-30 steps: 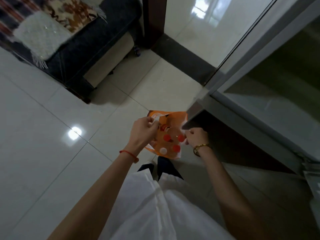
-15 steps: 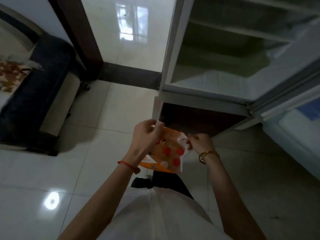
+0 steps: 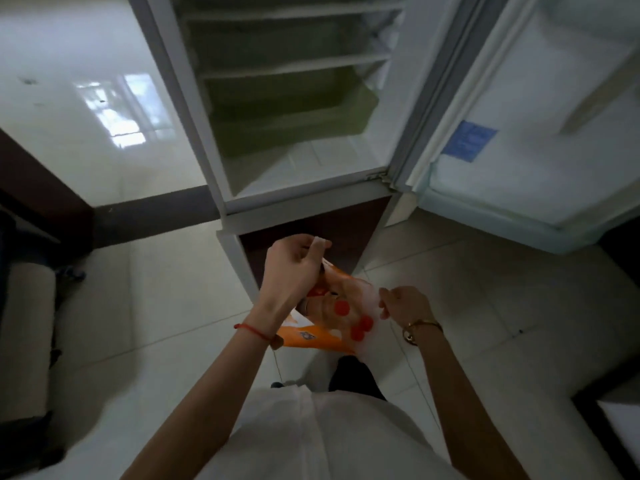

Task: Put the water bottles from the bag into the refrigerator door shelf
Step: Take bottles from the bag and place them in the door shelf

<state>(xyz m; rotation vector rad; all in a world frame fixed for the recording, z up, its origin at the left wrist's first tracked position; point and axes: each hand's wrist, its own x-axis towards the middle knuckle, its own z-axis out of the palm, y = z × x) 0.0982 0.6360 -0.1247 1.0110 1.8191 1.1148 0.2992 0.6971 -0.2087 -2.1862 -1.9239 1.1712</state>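
An orange and white plastic bag hangs in front of me, held open between both hands. My left hand pinches its left handle, and my right hand pinches the right one. Inside the bag show the red caps of water bottles, their bodies mostly hidden. The refrigerator stands open straight ahead with bare shelves. Its door swings out to the right, and a pale door shelf runs along the door's lower edge.
A dark sofa with a cream cushion sits at the far left. Dark wood trim borders the glossy tiled floor at left. A dark piece of furniture stands at the lower right.
My view has swung right and up, from the sofa and floor to the open refrigerator and its door. Both hands still hold the bag open, now a little wider apart.
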